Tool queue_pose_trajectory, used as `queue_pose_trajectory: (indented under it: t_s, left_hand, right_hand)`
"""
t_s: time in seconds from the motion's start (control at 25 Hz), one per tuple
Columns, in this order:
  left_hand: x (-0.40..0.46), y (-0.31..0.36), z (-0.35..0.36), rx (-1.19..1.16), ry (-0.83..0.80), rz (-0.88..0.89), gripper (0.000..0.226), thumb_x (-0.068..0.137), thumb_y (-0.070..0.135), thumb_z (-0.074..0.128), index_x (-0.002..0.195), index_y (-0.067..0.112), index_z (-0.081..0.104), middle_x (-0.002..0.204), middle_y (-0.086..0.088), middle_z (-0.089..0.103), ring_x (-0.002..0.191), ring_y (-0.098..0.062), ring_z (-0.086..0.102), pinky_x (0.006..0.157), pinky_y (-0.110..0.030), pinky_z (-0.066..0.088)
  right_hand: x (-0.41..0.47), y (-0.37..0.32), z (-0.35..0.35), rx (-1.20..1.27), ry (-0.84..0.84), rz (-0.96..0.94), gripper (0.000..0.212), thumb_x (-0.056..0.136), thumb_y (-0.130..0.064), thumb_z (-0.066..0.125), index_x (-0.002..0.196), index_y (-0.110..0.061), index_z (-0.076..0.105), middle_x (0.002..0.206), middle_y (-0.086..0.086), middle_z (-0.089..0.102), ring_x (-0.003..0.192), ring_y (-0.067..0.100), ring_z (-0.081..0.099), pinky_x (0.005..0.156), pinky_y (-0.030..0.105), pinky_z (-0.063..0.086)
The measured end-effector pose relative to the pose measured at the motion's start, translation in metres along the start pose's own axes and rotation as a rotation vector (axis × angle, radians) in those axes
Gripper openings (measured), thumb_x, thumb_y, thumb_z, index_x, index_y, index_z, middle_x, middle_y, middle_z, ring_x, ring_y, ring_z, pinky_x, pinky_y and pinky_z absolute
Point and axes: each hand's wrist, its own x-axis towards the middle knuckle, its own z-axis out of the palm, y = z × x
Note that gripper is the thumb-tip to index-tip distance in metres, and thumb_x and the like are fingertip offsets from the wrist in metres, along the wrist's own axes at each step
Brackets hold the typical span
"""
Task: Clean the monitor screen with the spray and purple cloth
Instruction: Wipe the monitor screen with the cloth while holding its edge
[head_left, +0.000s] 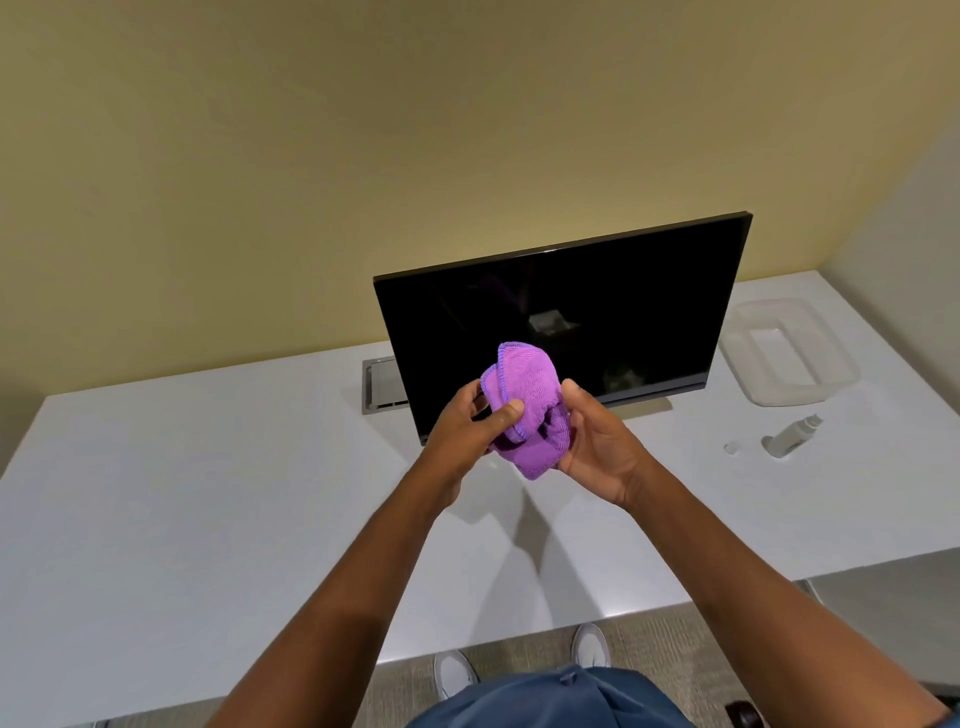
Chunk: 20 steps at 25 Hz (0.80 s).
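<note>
Purple cloth (524, 410), bunched, gripped between left hand (470, 431) and right hand (597, 441), before dark monitor (597, 322); spray bottle (792, 435) lying on desk (208, 493).

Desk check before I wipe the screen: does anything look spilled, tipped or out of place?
The spray bottle lies on its side on the desk, its small clear cap off beside it. No spill shows.

Bare forearms without sleeves, blue garment (550, 699) at the waist, white shoes (456, 673)
</note>
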Motion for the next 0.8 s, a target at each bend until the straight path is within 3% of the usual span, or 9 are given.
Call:
queue_pose_trajectory:
  t_s: [0.08, 0.16, 0.24, 0.32, 0.48, 0.64, 0.72, 0.8]
  left_hand:
    - [0.0, -0.003, 0.012, 0.015, 0.009, 0.008, 0.05, 0.082, 0.037, 0.075, 0.127, 0.031, 0.054, 0.128, 0.004, 0.064, 0.116, -0.015, 0.063, 0.087, -0.032, 0.056]
    - [0.002, 0.0, 0.027, 0.046, 0.09, 0.016, 0.057, 0.081, 0.043, 0.075, 0.131, 0.033, 0.051, 0.139, 0.0, 0.055, 0.123, -0.017, 0.057, 0.097, -0.04, 0.053]
    - [0.003, 0.001, 0.04, 0.255, 0.203, 0.109, 0.081, 0.079, 0.054, 0.072, 0.147, 0.03, 0.034, 0.155, 0.0, 0.036, 0.138, -0.016, 0.041, 0.111, -0.039, 0.039]
    - [0.005, 0.002, 0.054, 0.536, 0.242, 0.336, 0.09, 0.078, 0.057, 0.07, 0.152, 0.03, 0.027, 0.16, 0.005, 0.024, 0.145, -0.01, 0.024, 0.114, -0.029, 0.025]
    - [0.015, -0.003, 0.082, 0.861, 0.126, 0.502, 0.09, 0.078, 0.064, 0.066, 0.152, 0.034, 0.024, 0.162, 0.006, 0.018, 0.148, -0.015, 0.018, 0.116, -0.035, 0.024]
    - [0.021, -0.011, 0.113, 1.033, 0.266, 0.615, 0.063, 0.087, 0.029, 0.06, 0.146, 0.022, 0.041, 0.152, -0.004, 0.039, 0.143, -0.026, 0.03, 0.113, -0.046, 0.035]
    - [0.02, -0.01, 0.123, 1.002, 0.33, 0.648, 0.058, 0.081, 0.008, 0.055, 0.138, 0.015, 0.052, 0.138, -0.007, 0.053, 0.13, -0.027, 0.046, 0.103, -0.045, 0.046]
    - [0.018, -0.008, 0.126, 0.993, 0.361, 0.606, 0.054, 0.079, 0.002, 0.054, 0.132, 0.012, 0.058, 0.124, -0.006, 0.06, 0.111, -0.025, 0.058, 0.087, -0.04, 0.055]
  right_hand:
    - [-0.004, -0.006, -0.011, -0.098, -0.06, -0.017, 0.057, 0.096, -0.033, 0.058, 0.145, -0.008, 0.044, 0.146, 0.025, 0.046, 0.133, 0.042, 0.047, 0.109, 0.061, 0.039]
    - [-0.008, -0.014, -0.024, -0.156, -0.081, -0.03, 0.064, 0.087, -0.025, 0.07, 0.143, -0.01, 0.044, 0.143, 0.024, 0.049, 0.126, 0.039, 0.053, 0.107, 0.058, 0.042]
    - [-0.012, -0.024, -0.039, -0.203, -0.061, -0.038, 0.065, 0.082, -0.014, 0.072, 0.141, -0.011, 0.045, 0.14, 0.022, 0.053, 0.12, 0.035, 0.059, 0.103, 0.053, 0.048]
    - [-0.017, -0.034, -0.054, -0.306, -0.029, -0.054, 0.066, 0.078, -0.008, 0.074, 0.139, -0.016, 0.049, 0.136, 0.019, 0.057, 0.117, 0.033, 0.061, 0.099, 0.049, 0.052]
    - [-0.026, -0.053, -0.072, -0.629, 0.044, -0.107, 0.067, 0.069, -0.014, 0.078, 0.131, -0.024, 0.053, 0.123, 0.008, 0.061, 0.111, 0.027, 0.063, 0.081, 0.035, 0.058]
    - [-0.035, -0.068, -0.082, -0.939, 0.182, -0.208, 0.052, 0.081, -0.015, 0.074, 0.125, -0.021, 0.048, 0.112, -0.004, 0.058, 0.101, 0.019, 0.061, 0.077, 0.024, 0.052]
    - [-0.04, -0.075, -0.084, -1.173, 0.235, -0.265, 0.045, 0.085, -0.019, 0.071, 0.124, -0.019, 0.047, 0.104, -0.008, 0.057, 0.089, 0.01, 0.059, 0.07, 0.017, 0.048]
    - [-0.043, -0.078, -0.086, -1.336, 0.335, -0.344, 0.037, 0.087, -0.022, 0.069, 0.12, -0.016, 0.054, 0.099, -0.003, 0.062, 0.083, 0.011, 0.061, 0.068, 0.019, 0.05]
